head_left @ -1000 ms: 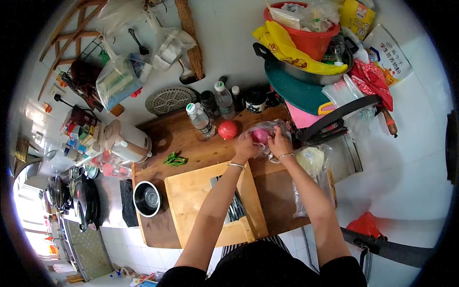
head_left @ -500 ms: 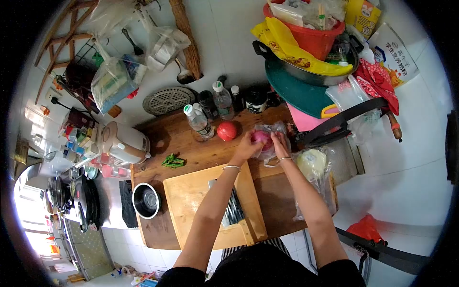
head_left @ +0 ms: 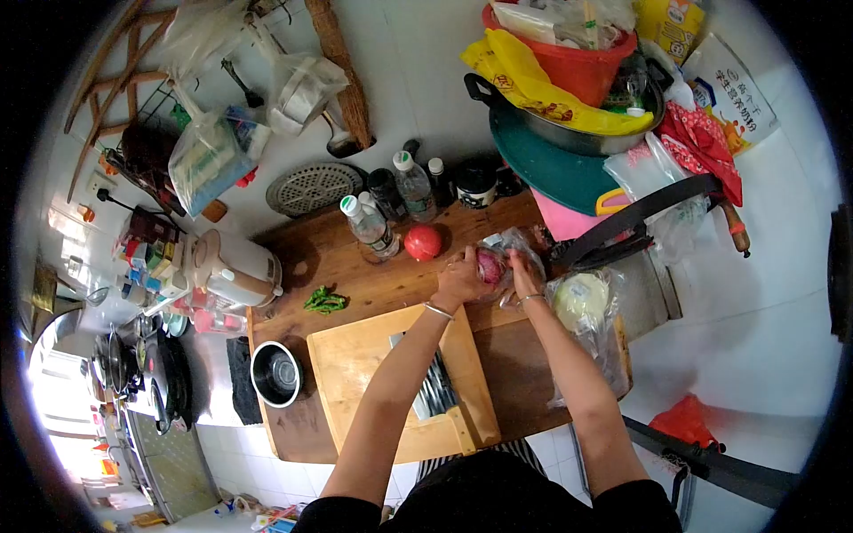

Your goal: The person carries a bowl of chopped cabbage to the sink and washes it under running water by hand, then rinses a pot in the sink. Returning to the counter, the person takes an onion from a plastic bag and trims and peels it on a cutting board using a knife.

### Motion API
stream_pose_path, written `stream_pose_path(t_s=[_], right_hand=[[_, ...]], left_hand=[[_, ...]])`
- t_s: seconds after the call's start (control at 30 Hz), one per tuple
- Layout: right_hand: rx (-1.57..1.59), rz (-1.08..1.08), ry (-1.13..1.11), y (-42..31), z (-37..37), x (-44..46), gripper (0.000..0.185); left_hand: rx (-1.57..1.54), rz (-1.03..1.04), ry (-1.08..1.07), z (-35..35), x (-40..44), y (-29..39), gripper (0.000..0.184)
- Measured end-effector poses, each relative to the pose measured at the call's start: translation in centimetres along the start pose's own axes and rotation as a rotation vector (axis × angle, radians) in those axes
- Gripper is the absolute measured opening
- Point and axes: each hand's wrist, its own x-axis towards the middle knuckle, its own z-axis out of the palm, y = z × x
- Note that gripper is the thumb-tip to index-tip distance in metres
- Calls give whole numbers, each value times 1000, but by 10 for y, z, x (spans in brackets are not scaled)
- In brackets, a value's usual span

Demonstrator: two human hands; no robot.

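Observation:
At the back right of the wooden table, my left hand (head_left: 459,280) has its fingers closed round a purple-red onion (head_left: 488,266). My right hand (head_left: 526,276) is just right of it, gripping a clear plastic bag (head_left: 511,238) that surrounds part of the onion. Some fingertips are hidden by the bag. A tomato (head_left: 422,242) sits left of my hands. Nearer to me, a cleaver (head_left: 435,382) lies on the wooden cutting board (head_left: 355,355) beneath my left forearm. To the right, a pale round vegetable (head_left: 582,300) rests in another clear bag.
Green peppers (head_left: 325,300) and a metal bowl (head_left: 276,373) are on the table's left part. Plastic bottles (head_left: 369,227) stand along the back, and a rice cooker (head_left: 233,265) at the left. A pan (head_left: 586,133) and a green board (head_left: 542,164) crowd the back right.
The onion now shows more plainly at the bag's left side. My left hand has shifted slightly left and down, and my right hand slightly right with the bag.

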Motion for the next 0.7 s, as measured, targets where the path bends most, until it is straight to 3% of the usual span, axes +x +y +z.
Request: stream_pose_path(t_s=[0.03, 0.1, 0.13, 0.2, 0.23, 0.3, 0.33, 0.4, 0.43, 0.5, 0.63, 0.7], right_hand=[[-18, 70, -21, 4, 2, 4, 77], [-37, 137, -41, 10, 4, 15, 83], [-47, 115, -53, 16, 2, 23, 83], [-53, 95, -58, 46, -3, 47, 83], [42, 86, -9, 77, -2, 69, 72], [137, 77, 38, 87, -2, 74, 63], [162, 27, 48, 71, -4, 63, 61], [214, -73, 63, 38, -4, 40, 60], [214, -77, 56, 31, -2, 35, 60], [174, -155, 170, 22, 2, 25, 56], [-53, -73, 137, 32, 3, 47, 56], [-193, -106, 171, 34, 1, 46, 58]], left_hand=[[1, 0, 0, 3, -1, -3, 99], [31, 205, 151, 8, -5, -6, 97], [31, 209, 152, 7, -6, -7, 97], [-152, 26, -69, 7, -7, -9, 90], [-151, 28, -72, 17, -4, -16, 90], [-800, 136, 175, 41, 4, -36, 81], [-799, 134, 177, 35, 2, -35, 81], [-1425, 39, 93, 11, -4, -28, 74], [-1424, 38, 102, 3, -8, -29, 74], [-1996, -103, -128, -11, -15, -32, 76], [-2074, -117, -252, -27, -32, -36, 78], [-2032, -171, -214, -35, -48, -32, 77]])
